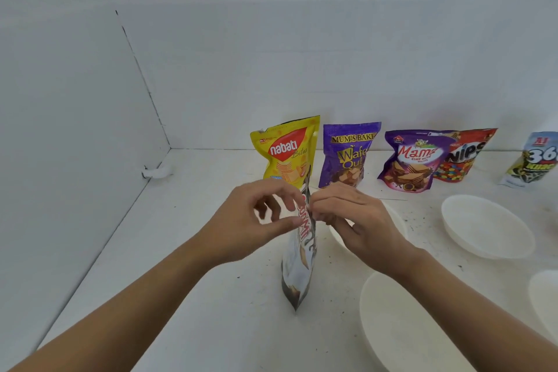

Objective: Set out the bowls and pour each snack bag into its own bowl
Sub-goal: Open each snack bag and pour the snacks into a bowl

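A white and dark snack bag (297, 266) hangs edge-on above the white table, held up at its top. My left hand (256, 220) pinches the top of the bag from the left between thumb and fingers. My right hand (356, 220) pinches the same top edge from the right. A white bowl (398, 220) sits just behind my right hand, mostly hidden by it. Another white bowl (392, 326) lies below my right forearm, and a third white bowl (486, 226) stands further right.
Along the back wall stand a yellow Nabati bag (287, 151), a purple Mum's Bake bag (347, 154), a purple Mama bag (413, 160), a red Nips bag (465, 154) and a partly cut-off bag (534, 160). A fourth bowl's rim (546, 296) shows at the right edge.
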Available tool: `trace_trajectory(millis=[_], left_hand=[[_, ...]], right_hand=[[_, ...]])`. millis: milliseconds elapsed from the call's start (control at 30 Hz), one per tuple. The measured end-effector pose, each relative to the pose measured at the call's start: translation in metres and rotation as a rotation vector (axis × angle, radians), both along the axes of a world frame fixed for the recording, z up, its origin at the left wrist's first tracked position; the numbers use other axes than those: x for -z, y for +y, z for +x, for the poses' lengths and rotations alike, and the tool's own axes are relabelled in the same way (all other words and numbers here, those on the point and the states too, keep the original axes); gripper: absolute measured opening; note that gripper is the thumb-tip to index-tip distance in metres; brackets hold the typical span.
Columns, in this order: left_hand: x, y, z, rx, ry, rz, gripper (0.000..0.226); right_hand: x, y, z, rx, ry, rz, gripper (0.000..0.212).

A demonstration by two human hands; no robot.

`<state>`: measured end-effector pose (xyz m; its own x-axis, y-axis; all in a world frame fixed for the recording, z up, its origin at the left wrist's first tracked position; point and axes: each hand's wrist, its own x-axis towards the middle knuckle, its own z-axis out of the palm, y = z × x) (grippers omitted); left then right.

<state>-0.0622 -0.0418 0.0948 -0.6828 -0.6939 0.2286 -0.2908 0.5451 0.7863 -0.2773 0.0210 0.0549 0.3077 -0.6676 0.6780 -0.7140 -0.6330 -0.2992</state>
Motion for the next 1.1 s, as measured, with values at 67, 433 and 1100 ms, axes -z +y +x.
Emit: trace_trajectory(millis=[67,433,1100], left_hand=[[0.009,-0.003,0.003,0.033,-0.054,-0.312,0.021],[0.022,-0.021,-0.001,0.169,0.018,-0.640,0.014],[-0.009,-0.035,0.018,0.401,-0.356,-0.548,0.016]], right_hand=[[0.001,0.001,0.000,0.005,-0.024,0.009,0.016],[0.003,0.000,0.006,0.002,-0.041,-0.006,0.013],[-0.015,-0.001,0.004,-0.060,0.112,0.211,0.012]])
